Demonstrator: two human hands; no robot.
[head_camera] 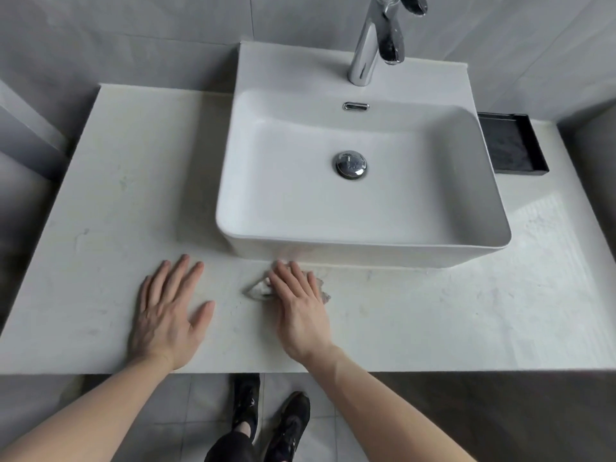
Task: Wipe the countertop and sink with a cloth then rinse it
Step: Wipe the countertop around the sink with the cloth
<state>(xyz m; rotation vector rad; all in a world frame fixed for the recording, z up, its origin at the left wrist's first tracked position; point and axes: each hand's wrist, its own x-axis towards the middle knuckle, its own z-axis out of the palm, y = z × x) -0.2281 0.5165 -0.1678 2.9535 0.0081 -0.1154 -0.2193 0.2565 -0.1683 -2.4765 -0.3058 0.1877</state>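
A pale marble countertop (416, 315) carries a white rectangular vessel sink (366, 253) with a chrome drain plug (350, 165). A small grey cloth (258, 290) lies flat on the countertop just in front of the sink's front wall. My right hand (300, 305) presses on the cloth with straight fingers, covering most of it; only its left corner and right edge show. My left hand (168, 311) rests flat on the bare countertop to the left, fingers spread.
A chrome tap (366, 45) rises behind the basin, with an overflow slot (356, 106) below it. A black tray (510, 143) sits at the sink's right. Grey tiled walls enclose the counter. My shoes (270, 421) stand on the floor below the front edge.
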